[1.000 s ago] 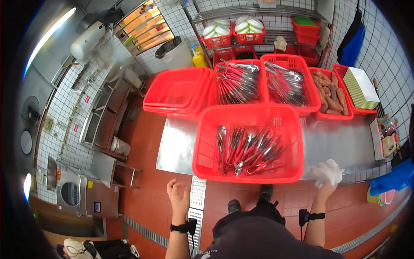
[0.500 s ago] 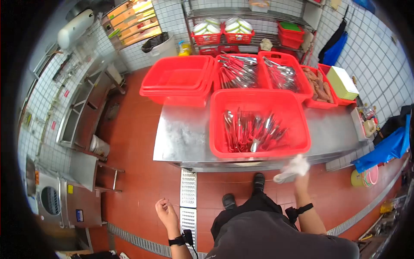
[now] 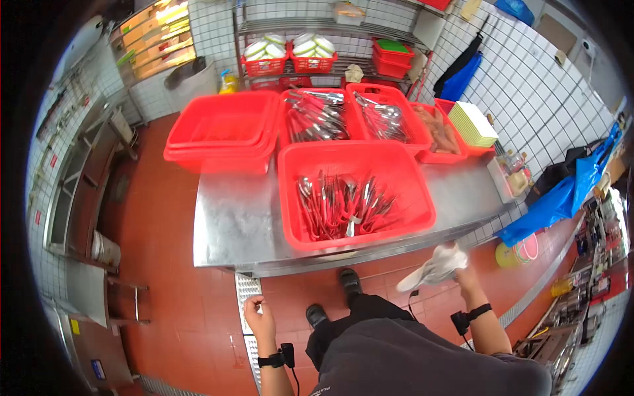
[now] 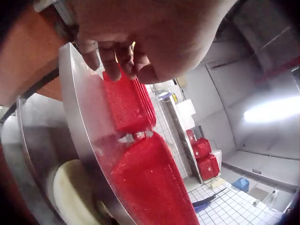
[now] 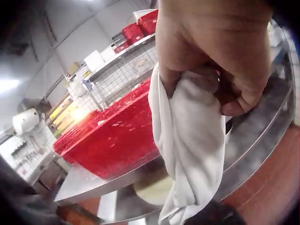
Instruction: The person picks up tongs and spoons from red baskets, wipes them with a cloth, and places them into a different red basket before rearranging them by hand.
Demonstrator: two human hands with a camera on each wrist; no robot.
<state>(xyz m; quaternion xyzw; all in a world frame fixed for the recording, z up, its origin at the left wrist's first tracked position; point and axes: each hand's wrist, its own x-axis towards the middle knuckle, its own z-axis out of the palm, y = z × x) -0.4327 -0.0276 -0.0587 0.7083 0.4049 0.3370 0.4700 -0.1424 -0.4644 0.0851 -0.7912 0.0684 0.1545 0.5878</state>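
Observation:
My right hand (image 3: 467, 278) grips a white cloth (image 3: 439, 264) just off the table's front edge. In the right wrist view the cloth hangs in folds below the curled fingers and thumb. My left hand (image 3: 259, 318) is held in the air left of my body, fingers loosely bent with nothing in them. Nearest in front stands a large red basket (image 3: 389, 165) at the edge of the steel table (image 3: 231, 228). Inside it lie metal spoons and other utensils (image 3: 343, 204), many with red handles.
Behind the large basket are two red baskets of utensils (image 3: 317, 119), stacked red tubs (image 3: 221, 155) and a basket of brown, sausage-like food (image 3: 441, 135). A box of bottles (image 3: 510, 175) stands at the right end. Blue plastic (image 3: 548, 204) hangs over a yellow bucket (image 3: 512, 254).
The head view has swung right, so the table appears farther left. The cloth, bunched up earlier, now trails out to the left of the right hand. The left hand stays free.

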